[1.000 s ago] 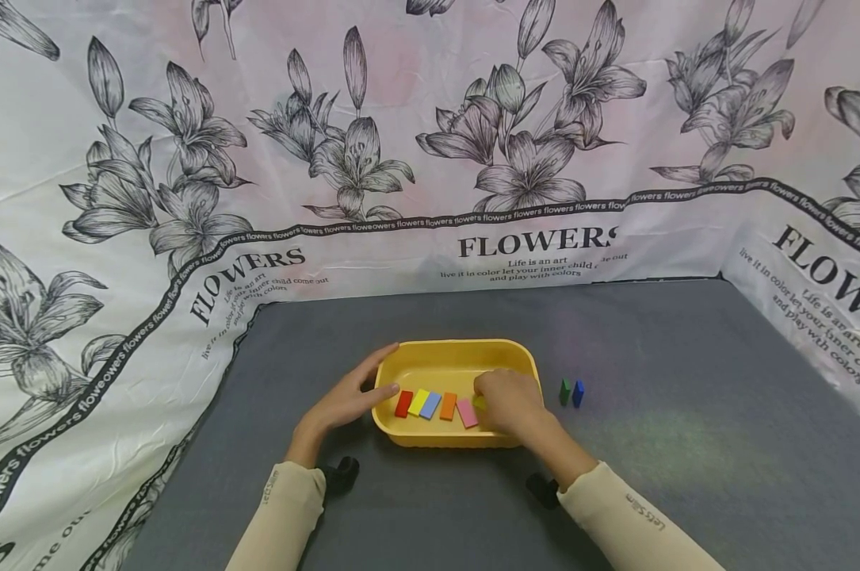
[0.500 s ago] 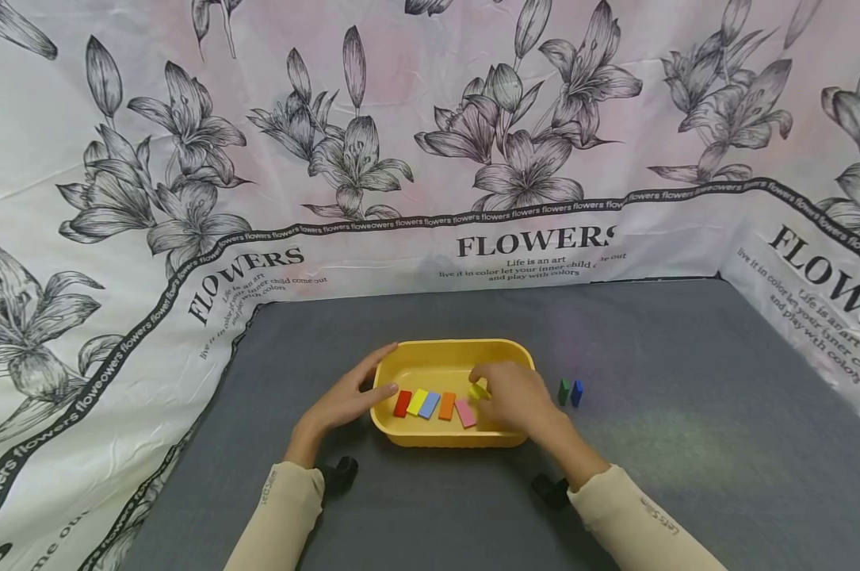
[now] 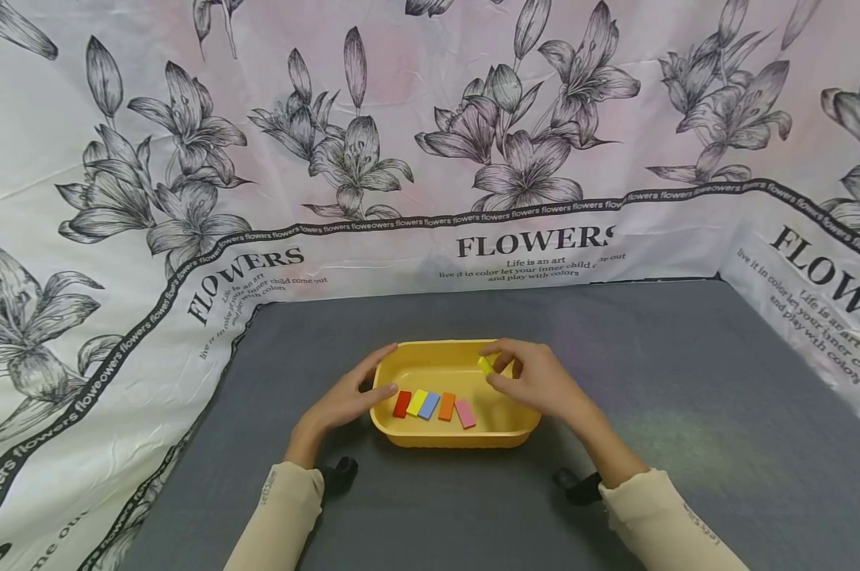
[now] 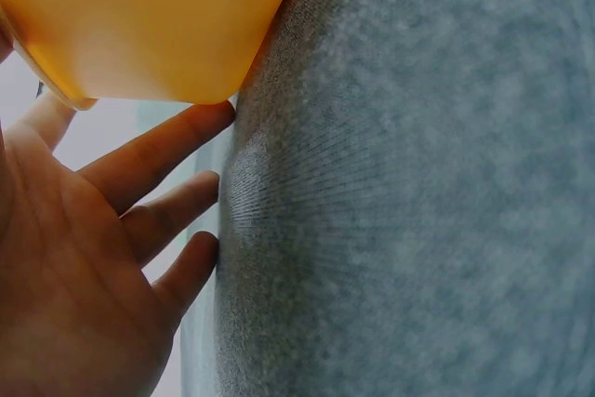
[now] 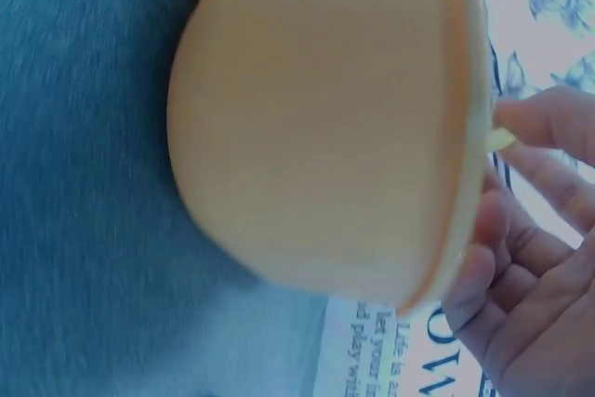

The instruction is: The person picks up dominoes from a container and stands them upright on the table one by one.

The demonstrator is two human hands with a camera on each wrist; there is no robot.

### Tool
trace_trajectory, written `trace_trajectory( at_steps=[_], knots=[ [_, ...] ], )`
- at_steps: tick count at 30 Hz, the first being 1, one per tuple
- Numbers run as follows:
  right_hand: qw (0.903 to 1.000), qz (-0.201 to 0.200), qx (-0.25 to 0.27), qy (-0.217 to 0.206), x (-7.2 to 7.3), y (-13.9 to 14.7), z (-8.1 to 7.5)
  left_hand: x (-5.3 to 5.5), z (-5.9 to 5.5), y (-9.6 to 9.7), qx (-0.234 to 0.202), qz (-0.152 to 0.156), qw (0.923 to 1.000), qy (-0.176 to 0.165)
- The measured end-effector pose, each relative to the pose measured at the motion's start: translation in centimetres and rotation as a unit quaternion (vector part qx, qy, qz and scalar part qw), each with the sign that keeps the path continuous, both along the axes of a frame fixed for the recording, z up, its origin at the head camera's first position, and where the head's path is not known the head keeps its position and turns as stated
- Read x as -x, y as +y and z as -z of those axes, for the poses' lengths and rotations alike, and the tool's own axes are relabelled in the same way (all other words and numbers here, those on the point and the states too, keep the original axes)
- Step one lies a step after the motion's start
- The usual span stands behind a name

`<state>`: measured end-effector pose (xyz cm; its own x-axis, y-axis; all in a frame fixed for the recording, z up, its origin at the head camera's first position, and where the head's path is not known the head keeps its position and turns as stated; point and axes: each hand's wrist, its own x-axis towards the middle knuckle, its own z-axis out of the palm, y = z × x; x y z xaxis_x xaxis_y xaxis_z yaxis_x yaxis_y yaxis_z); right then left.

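Observation:
A yellow plastic tray (image 3: 430, 438) sits on the dark table. My left hand (image 3: 347, 399) rests at its left end, thumb at the rim. In the left wrist view the fingers (image 4: 158, 155) are straight and spread, one touching the tray's outer wall. Between thumb and fingertips my right hand (image 3: 544, 382) pinches a yellow domino block (image 3: 484, 365) above the tray's right part. Inside lie a red domino (image 3: 403, 404), another yellow domino (image 3: 418, 402), a light blue domino (image 3: 429, 406), an orange domino (image 3: 447, 407) and a pink domino (image 3: 465, 414).
A grey cloth covers the table (image 3: 444, 507). Behind it and along the sides hangs a white curtain (image 3: 387, 262) printed with flowers. My right hand and wrist hide the spot right of the tray.
My right hand has lifted the yellow domino off the tray's floor and moved back and right. It now covers the green and blue dominoes standing beside the tray. The left hand stays put.

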<state>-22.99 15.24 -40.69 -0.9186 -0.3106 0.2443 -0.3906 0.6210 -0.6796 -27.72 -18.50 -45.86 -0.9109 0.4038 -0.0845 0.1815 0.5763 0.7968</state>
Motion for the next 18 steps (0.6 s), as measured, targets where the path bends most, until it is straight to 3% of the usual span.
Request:
trace_trajectory(
  at_steps=[18],
  knots=[
    [0.9974,0.051,0.049,0.014,-1.3,5.6,-1.2,-0.1,-0.1,0.1,0.006,0.001,1.0,0.0]
  ],
)
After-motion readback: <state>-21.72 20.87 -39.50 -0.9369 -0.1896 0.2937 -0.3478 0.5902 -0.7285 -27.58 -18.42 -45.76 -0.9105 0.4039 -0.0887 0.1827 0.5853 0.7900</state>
